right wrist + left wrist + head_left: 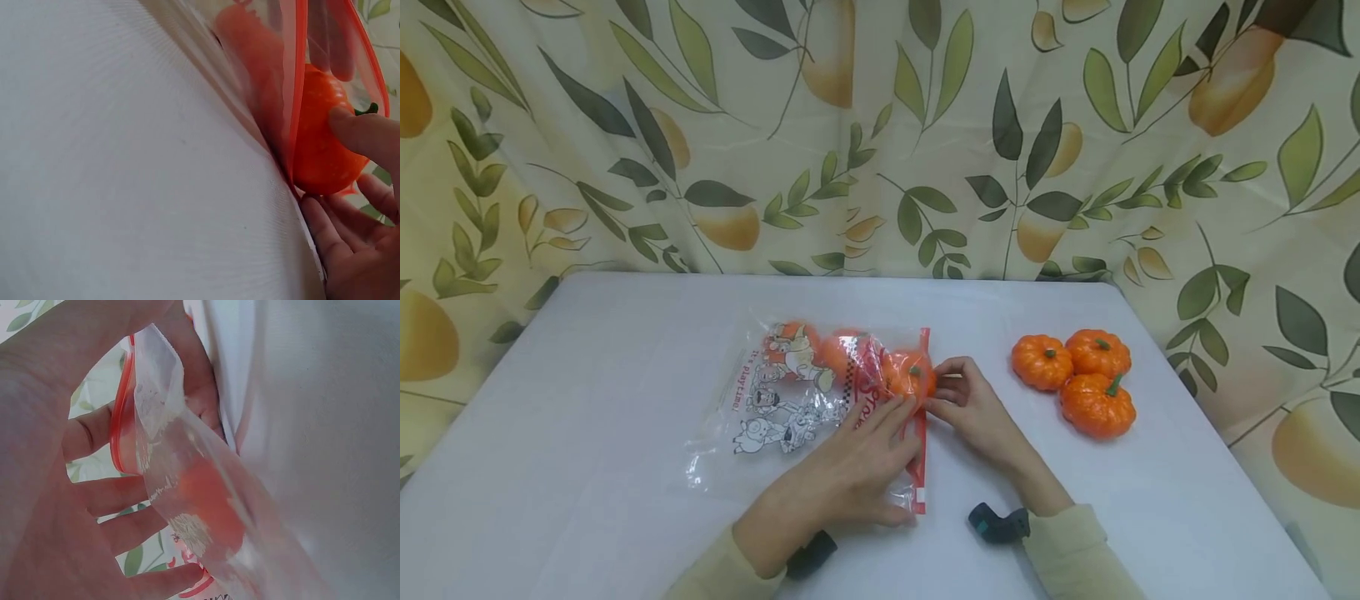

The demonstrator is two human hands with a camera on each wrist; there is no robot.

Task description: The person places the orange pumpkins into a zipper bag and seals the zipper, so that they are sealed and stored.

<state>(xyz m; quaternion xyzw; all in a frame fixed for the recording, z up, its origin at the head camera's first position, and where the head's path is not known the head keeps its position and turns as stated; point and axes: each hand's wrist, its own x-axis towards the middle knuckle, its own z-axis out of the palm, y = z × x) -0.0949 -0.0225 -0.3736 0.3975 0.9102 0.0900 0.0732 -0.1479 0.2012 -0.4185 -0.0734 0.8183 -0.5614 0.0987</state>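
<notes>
White table (pixel 587 417); right hand (pixel 977 412) grips pumpkin (pixel 322 144) (loose trio (pixel 1090 396): head view only).

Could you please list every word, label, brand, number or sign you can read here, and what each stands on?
"It's playtime!": red print on the bag, at the side away from its red strip.
Large red lettering on the bag: partly hidden by the left hand, not fully legible.
Print in the left wrist view: too cut off to read.
Pumpkins: no text visible.
</notes>
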